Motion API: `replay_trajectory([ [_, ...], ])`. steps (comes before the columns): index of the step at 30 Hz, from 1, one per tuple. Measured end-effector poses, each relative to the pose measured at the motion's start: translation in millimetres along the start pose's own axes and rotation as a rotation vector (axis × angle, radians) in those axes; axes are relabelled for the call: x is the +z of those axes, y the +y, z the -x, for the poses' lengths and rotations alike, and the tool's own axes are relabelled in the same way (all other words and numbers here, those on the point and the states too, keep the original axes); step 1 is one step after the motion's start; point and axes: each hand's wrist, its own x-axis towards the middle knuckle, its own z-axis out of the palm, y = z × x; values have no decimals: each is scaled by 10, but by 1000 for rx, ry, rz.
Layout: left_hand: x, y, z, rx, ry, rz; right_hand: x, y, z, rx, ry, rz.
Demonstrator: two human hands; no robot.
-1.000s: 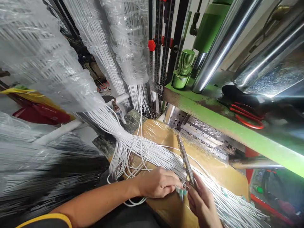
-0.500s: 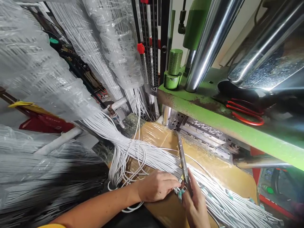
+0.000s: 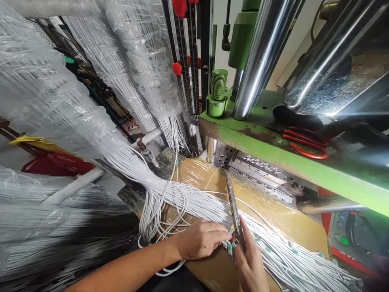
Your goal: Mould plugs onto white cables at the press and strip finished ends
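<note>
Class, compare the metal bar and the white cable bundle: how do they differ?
The metal bar is grey; the cable bundle is white. The bar is straight and narrow, while the bundle is wider, with loose loops. The bar is held in the right hand; the bundle lies across the brown surface. Both are long.

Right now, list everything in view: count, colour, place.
Worktop: one, tan, lower centre
Bar: one, grey, lower centre
Cables: many, white, across worktop
Wrapped bundles: several, whitish, upper left
Plate: one, green, right
Scissors: one, red-handled, on plate
Mould: one, grey, below plate
Columns: at least two, silver, upper right
Knobs: several, red, top centre
Pipes: several, white, left
Bag-like item: one, red, left
Left hand: one, bare, beside bar
Right hand: one, bare, holding bar
</note>
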Motion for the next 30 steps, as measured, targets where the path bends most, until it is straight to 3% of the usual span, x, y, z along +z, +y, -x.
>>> replay_trajectory([
  [3, 5, -14, 2, 22, 24, 15, -10, -11, -11, 39, -35, -9],
  [13, -1, -17, 15, -4, -20, 4, 74, 146, 8, 57, 94, -38],
  [19, 95, -86, 20, -29, -24, 70, 33, 84, -16, 2, 36, -9],
  [22, 81, -120, -27, -107, 6, 211, 21, 5, -49, 6, -7, 10],
  [26, -52, -83, -137, -195, 65, 380, 35, -75, -78, 95, 34, 87],
  [30, -200, 10, -220, -484, 148, 403, 45, -133, -60, 103, 60, 117],
])
